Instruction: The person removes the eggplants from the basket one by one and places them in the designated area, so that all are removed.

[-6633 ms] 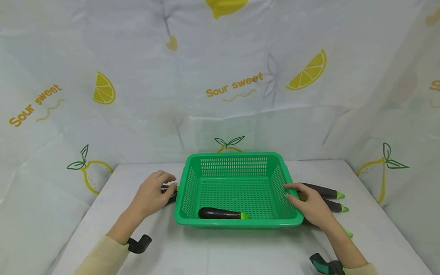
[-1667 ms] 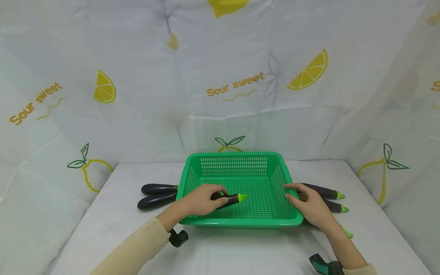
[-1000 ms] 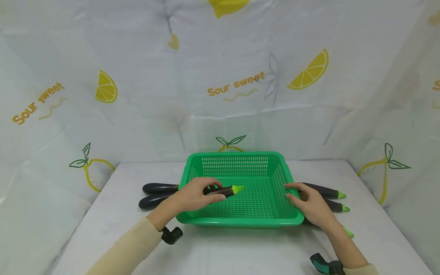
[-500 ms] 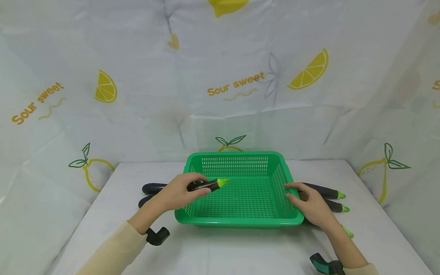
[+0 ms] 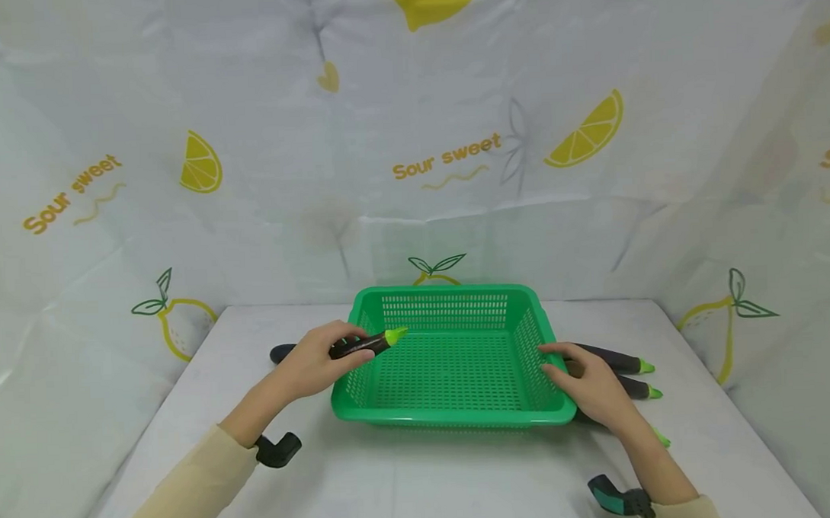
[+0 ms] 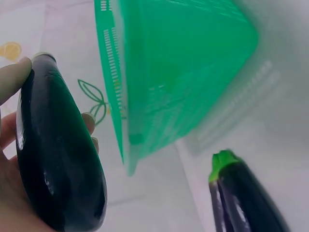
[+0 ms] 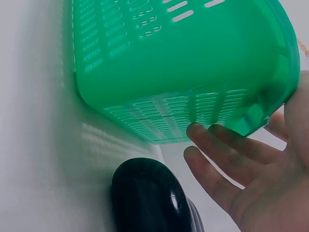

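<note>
My left hand [image 5: 316,363] grips a dark purple eggplant [image 5: 373,343] with a bright green stem end, held above the left rim of the green plastic basket [image 5: 455,420]. In the left wrist view, thumb and fingers curl round the glossy held eggplant [image 6: 60,150]. At the basket's right side, my right hand [image 5: 591,386] holds the rim, its thumb side reaching over the edge. Several fingers [image 7: 231,154] lie along the outside of that wall in the right wrist view. An eggplant end [image 5: 279,354] pokes out behind my left hand.
Right of the basket lie a far eggplant [image 5: 614,358], a middle eggplant [image 5: 635,388] and a near one mostly hidden by my right hand. The left wrist view shows an eggplant [image 6: 246,198] on the white table [image 5: 409,488]. A lemon-printed sheet [image 5: 284,241] hangs behind.
The eggplant that lay in the basket was taken up by my left hand, lifted and carried left to above the left rim. My right hand has stayed at the right rim.
</note>
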`<state>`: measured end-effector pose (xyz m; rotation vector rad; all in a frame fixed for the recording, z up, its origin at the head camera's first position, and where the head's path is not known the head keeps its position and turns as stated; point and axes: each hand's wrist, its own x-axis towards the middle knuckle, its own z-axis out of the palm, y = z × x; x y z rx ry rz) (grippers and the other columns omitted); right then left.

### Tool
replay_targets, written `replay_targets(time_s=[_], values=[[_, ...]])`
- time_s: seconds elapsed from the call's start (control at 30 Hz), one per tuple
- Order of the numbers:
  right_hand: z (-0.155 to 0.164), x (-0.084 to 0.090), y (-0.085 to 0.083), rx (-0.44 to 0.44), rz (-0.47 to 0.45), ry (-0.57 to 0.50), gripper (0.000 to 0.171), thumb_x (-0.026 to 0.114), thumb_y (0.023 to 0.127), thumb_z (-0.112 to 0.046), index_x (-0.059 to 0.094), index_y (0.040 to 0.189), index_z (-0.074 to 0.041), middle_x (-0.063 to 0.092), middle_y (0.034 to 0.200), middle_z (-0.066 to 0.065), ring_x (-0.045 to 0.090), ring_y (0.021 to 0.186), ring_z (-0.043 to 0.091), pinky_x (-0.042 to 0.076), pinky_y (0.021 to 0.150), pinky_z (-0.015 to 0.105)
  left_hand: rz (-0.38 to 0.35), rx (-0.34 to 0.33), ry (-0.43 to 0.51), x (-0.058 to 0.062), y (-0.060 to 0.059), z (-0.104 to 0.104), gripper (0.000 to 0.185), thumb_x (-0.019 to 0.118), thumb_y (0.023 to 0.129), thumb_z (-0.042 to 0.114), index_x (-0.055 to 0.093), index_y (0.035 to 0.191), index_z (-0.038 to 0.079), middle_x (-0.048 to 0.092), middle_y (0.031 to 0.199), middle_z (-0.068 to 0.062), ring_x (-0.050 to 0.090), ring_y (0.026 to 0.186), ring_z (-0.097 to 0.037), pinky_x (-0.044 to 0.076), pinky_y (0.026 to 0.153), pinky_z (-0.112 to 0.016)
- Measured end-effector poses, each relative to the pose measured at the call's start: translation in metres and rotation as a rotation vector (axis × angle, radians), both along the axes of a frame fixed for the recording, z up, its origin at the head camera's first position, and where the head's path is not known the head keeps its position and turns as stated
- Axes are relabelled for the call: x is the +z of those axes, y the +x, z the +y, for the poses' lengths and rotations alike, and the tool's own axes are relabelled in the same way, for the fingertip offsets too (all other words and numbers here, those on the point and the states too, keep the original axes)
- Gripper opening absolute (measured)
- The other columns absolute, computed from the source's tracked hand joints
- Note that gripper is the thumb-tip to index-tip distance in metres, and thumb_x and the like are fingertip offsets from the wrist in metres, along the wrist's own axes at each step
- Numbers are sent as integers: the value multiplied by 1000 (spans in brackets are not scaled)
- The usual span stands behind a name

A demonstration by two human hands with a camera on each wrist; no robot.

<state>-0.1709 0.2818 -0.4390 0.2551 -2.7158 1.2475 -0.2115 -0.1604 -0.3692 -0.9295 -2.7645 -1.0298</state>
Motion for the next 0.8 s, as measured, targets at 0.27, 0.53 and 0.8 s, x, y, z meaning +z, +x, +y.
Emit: replay_targets(time_s=[0.27,0.53,0.8], values=[[1,0,0,1,2,-4,42,65,101,-28,61,137,-7,54,142,25,65,113,40,54,77,28,-8,71,27,-3,0,-15,31,69,98,37,69,118,13,66,103,3,58,83,-16,50,70,-34],[4,0,-1,0,5,-8,41,65,101,-27,62,137,-6,54,142,25,65,113,41,54,77,27,35,147,28,-8,-2,-33,31,70,97,36,70,117,12,69,113,-2,60,93,-17,51,79,-39],[4,0,-1,6,4,-13,41,65,101,-27,62,137,-6,54,142,26,65,113,40,54,77,26,46,204,25,-17,-6,-52,33,70,97,36,70,118,10,69,114,-6,61,93,-19,51,78,-40]])
